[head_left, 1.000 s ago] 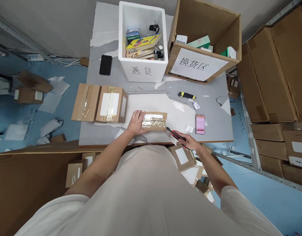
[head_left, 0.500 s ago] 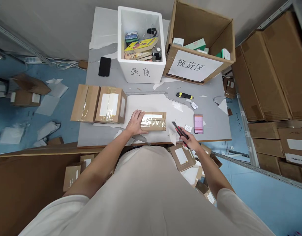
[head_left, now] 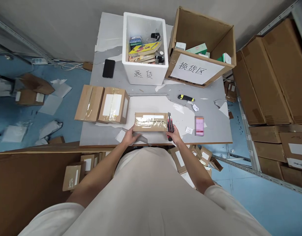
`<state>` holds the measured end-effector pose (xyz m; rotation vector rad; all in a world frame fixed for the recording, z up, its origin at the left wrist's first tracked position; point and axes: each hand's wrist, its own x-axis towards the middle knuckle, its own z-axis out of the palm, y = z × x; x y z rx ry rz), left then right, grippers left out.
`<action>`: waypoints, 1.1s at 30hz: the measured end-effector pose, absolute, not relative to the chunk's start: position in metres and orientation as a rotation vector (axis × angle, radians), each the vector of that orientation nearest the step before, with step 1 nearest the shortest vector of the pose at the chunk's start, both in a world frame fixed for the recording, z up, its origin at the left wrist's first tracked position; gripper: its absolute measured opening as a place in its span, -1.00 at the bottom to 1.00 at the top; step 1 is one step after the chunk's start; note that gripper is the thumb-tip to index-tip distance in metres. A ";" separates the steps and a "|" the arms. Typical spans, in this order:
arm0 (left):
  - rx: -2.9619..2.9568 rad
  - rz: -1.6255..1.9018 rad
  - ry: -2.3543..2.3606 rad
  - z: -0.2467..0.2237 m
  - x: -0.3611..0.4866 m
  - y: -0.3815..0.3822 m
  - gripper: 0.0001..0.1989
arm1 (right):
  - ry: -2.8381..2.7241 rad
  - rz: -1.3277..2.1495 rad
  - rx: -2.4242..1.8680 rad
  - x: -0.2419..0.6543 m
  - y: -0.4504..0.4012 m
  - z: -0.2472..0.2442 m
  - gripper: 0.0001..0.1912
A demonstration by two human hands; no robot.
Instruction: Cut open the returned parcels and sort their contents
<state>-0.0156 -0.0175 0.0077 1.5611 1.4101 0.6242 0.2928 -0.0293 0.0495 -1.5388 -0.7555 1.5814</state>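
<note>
A long cardboard box sealed with shiny tape lies near the front edge of the table. At its lower left corner is my left hand, thumb and fingers apart, touching the box end. My right hand is closed around a black and red utility knife, held upright against the right end of the box. Two taped cartons, one plain and one with a white label, stand side by side to the left.
Behind are a white foam bin with books and a large open carton with small boxes. A black phone, a yellow-black cutter, a pink-screened phone and paper scraps lie around. Stacked cartons stand right.
My right hand has brought the knife left to the box's right end. My left hand has slid from the top of the box to its lower left corner. The view has shifted slightly.
</note>
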 end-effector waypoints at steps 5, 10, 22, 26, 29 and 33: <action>1.554 0.627 1.476 0.018 -0.012 -0.007 -0.54 | -0.797 1.483 -1.582 0.295 -0.020 0.061 -0.50; 1.561 0.494 1.704 0.029 -0.002 0.014 -0.46 | -0.890 1.333 -1.706 0.299 0.001 0.061 -0.58; 1.217 0.546 1.644 0.005 -0.005 0.019 -0.42 | -0.843 1.344 -1.739 0.299 0.005 0.037 -0.63; 0.979 0.687 1.502 -0.014 -0.020 -0.007 -0.39 | -0.712 1.422 -1.630 0.302 -0.030 0.035 -0.61; 1.030 0.664 1.394 -0.022 -0.027 -0.027 -0.31 | -0.714 1.498 -1.645 0.301 -0.054 0.030 -0.51; 1.109 0.616 1.282 -0.019 -0.024 -0.041 -0.30 | -0.749 1.510 -1.713 0.294 -0.068 0.026 -0.51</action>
